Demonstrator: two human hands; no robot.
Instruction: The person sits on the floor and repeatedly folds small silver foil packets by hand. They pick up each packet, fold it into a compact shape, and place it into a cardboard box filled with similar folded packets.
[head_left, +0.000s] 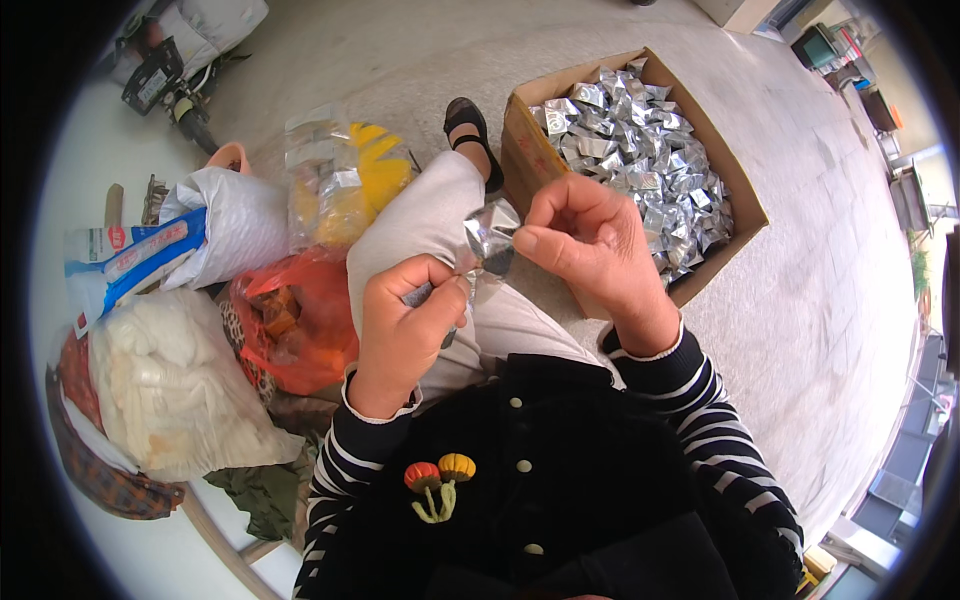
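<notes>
Between my hands, above my lap, is a small shiny silver foil packet (491, 225). My left hand (416, 322) pinches its lower end between thumb and forefinger; a grey thing, partly hidden, is also in that hand. The thumb and forefinger of my right hand (589, 255) are at the packet's upper right edge; whether they grip it I cannot tell. Just beyond my right hand stands an open cardboard box (536, 150), filled with many crumpled silver foil packets (637, 142).
On the left lie a red plastic bag (300, 322) with orange-brown pieces, a clear bag with yellow and silver packaging (337, 180), a white woven sack (240, 217) and a bag of whitish soft material (180, 390). A parked two-wheeler (184, 105) stands at the upper left.
</notes>
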